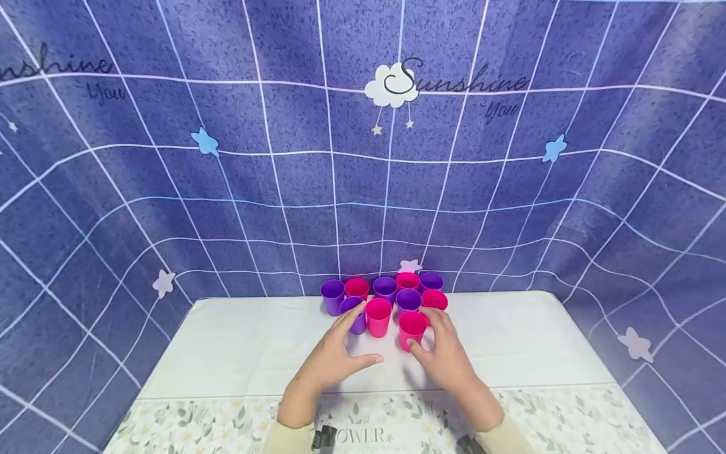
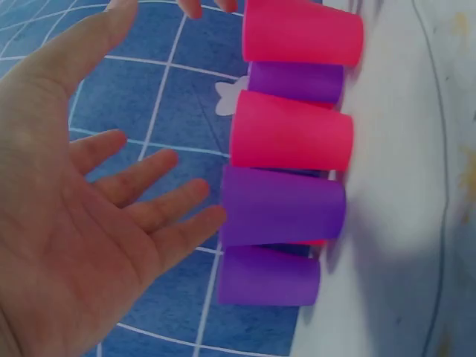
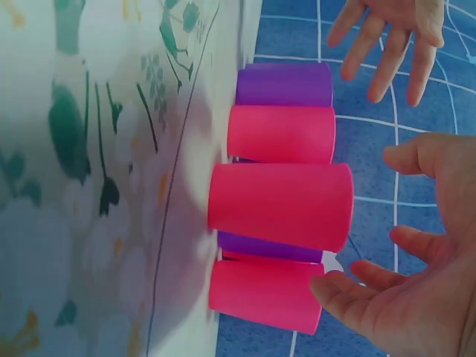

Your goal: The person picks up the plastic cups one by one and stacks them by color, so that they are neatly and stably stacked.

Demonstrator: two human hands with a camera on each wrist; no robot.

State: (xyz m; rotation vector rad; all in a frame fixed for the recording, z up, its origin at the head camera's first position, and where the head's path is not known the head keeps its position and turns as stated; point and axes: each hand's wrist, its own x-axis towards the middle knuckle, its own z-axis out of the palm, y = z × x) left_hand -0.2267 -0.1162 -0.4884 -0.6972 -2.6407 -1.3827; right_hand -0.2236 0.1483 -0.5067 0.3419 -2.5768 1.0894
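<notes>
Several pink and purple cups stand mouth up on the white table. My right hand [image 1: 448,356] is beside the front pink cup [image 1: 412,333], its thumb and fingers spread about the cup. In the right wrist view a gap shows between that hand [image 3: 424,282] and the front cup [image 3: 279,204]. My left hand [image 1: 331,359] hovers before a purple cup [image 1: 357,323] and a pink cup [image 1: 378,320], partly covering the purple one. The left wrist view shows its palm [image 2: 89,230] with fingers spread, holding nothing, fingertips near the purple cup [image 2: 282,204].
Behind the front cups are a purple cup [image 1: 332,299], another purple cup [image 1: 385,289] and a pink cup [image 1: 435,299], close to the blue gridded curtain [image 1: 363,221]. A floral cloth [image 1: 567,416] covers the table's near edge.
</notes>
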